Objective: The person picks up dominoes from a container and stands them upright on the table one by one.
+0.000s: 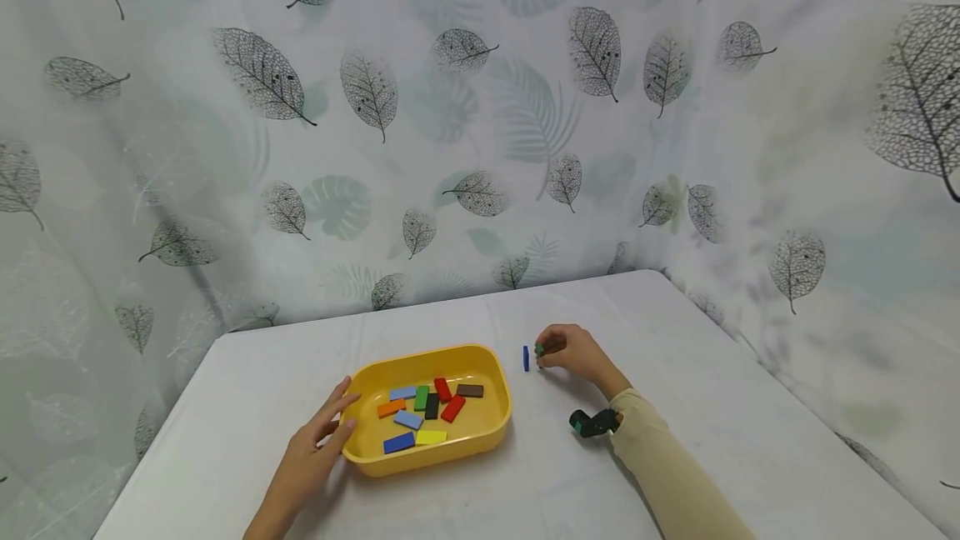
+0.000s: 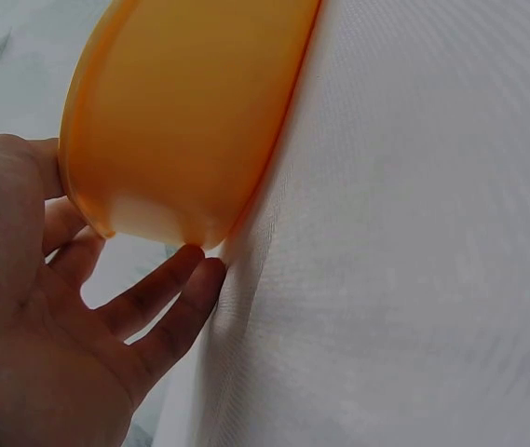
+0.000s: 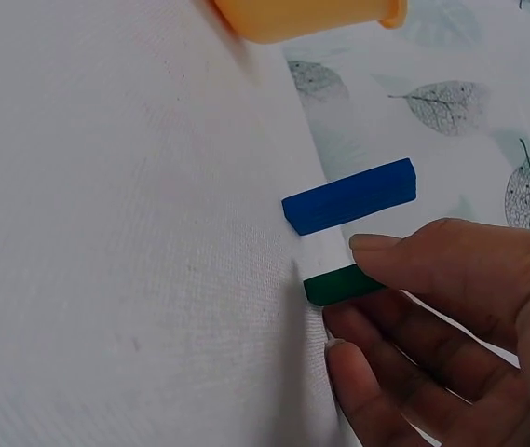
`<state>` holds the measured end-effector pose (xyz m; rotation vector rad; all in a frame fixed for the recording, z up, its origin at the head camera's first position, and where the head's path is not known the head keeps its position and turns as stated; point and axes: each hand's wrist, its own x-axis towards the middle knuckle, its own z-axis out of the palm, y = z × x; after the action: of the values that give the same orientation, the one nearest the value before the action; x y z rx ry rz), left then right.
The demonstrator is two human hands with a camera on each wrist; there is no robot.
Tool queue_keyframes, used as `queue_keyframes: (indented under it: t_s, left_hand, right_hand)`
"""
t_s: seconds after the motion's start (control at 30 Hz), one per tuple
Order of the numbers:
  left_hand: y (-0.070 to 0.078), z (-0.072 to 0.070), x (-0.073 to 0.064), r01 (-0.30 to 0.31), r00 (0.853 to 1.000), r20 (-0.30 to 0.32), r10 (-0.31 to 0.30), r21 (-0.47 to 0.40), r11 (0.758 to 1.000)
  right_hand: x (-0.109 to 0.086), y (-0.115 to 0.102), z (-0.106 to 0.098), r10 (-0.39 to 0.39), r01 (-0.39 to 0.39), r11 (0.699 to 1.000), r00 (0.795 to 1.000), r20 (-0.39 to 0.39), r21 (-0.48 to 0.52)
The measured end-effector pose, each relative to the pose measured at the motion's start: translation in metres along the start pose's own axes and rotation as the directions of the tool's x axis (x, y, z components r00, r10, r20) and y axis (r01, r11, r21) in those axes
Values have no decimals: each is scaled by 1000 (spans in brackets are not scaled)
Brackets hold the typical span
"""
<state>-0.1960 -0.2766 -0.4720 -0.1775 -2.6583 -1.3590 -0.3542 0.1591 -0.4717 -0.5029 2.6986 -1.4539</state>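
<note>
In the head view my left hand [image 1: 309, 450] holds the left end of a yellow plastic tray [image 1: 491, 442], thumb and a finger over the rim. The left wrist view shows other fingers [image 2: 157, 296] against its outer wall, low by the table. My right hand [image 1: 576, 354] is to the right of the tray and pinches a small green block [image 3: 341, 285] between thumb and fingers. The green block is upright, its lower end at the white cloth. A blue block [image 3: 350, 197] stands on end just left of it, a narrow gap between them.
Inside the tray lie several flat blocks, among them a yellow block [image 1: 431, 437], a brown block [image 1: 470, 391] and a black block [image 1: 431, 407]. A dark green strap [image 1: 594, 423] hangs at my right wrist. Leaf-patterned curtains [image 1: 465, 132] border the white table [image 1: 570, 482].
</note>
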Motion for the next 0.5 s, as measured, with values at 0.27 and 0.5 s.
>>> queue_keyframes:
  t_s: [0.27, 0.5]
  left_hand:
    - [1, 0, -1, 1, 1000, -2, -1, 3, 1000]
    - [4, -1, -1, 14, 1000, 14, -14, 5, 1000]
  right_hand:
    - [0, -3, -5, -2, 2, 1000, 1000, 21, -14]
    - [-1, -25, -9, -74, 72, 997, 995, -72, -37]
